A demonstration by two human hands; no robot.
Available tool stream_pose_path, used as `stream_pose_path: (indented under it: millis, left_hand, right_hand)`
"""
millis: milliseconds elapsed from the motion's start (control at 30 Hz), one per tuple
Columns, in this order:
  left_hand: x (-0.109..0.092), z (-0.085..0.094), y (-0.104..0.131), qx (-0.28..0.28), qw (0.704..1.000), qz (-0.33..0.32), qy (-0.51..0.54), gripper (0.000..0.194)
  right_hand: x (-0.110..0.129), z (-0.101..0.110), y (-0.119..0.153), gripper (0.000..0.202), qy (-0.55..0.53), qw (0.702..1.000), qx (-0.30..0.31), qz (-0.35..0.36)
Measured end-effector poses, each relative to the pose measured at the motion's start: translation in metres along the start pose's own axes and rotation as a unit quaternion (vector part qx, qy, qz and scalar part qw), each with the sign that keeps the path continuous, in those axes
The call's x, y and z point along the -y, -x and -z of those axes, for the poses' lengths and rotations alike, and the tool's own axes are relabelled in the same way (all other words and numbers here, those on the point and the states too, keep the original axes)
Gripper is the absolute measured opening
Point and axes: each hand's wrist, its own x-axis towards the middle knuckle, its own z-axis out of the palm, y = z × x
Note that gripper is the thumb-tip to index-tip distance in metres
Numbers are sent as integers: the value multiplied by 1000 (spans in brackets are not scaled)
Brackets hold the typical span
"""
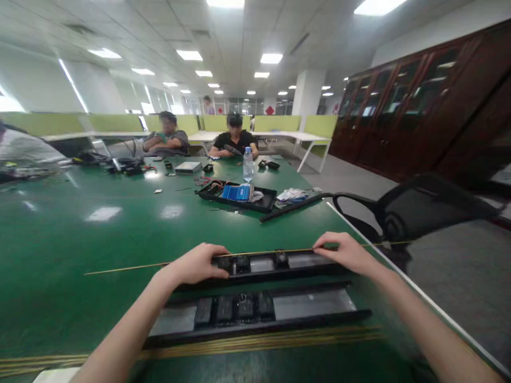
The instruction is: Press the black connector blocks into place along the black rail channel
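A thin yellow rod point(255, 254) lies along the far edge of a long black channel point(287, 273) that holds several black blocks. My left hand point(203, 261) is at the channel's left part, thumb and fingers over its edges beside a block. Near the right end, my right hand point(339, 251) pinches the rod between thumb and forefinger. Closer to me sits a second black channel point(319, 320) with several black blocks in its left half. Several yellow rods point(279, 340) lie along its near side.
Farther back are a black tray point(263, 202) with a blue finned part point(236, 192), a bottle point(248, 166), a black bar point(293, 207) and white cloths point(293, 196). Two people sit across the green table point(120, 229). A chair point(423, 205) stands right.
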Motion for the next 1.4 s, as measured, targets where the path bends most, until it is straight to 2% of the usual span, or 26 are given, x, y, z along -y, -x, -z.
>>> stream_pose_path:
  millis: [600,1200,1400]
  left_hand:
    - [2,0,1,-3,1000,16,-4,48]
    - [0,1,2,-5,1000,23,7,49]
    - [3,0,1,-4,1000,22,7,51]
  right_hand:
    - [0,18,5,24,2,999,28,-42]
    - [-12,26,8,25,5,998,32,-57]
    - [-12,21,7,27,11,999,12,-44]
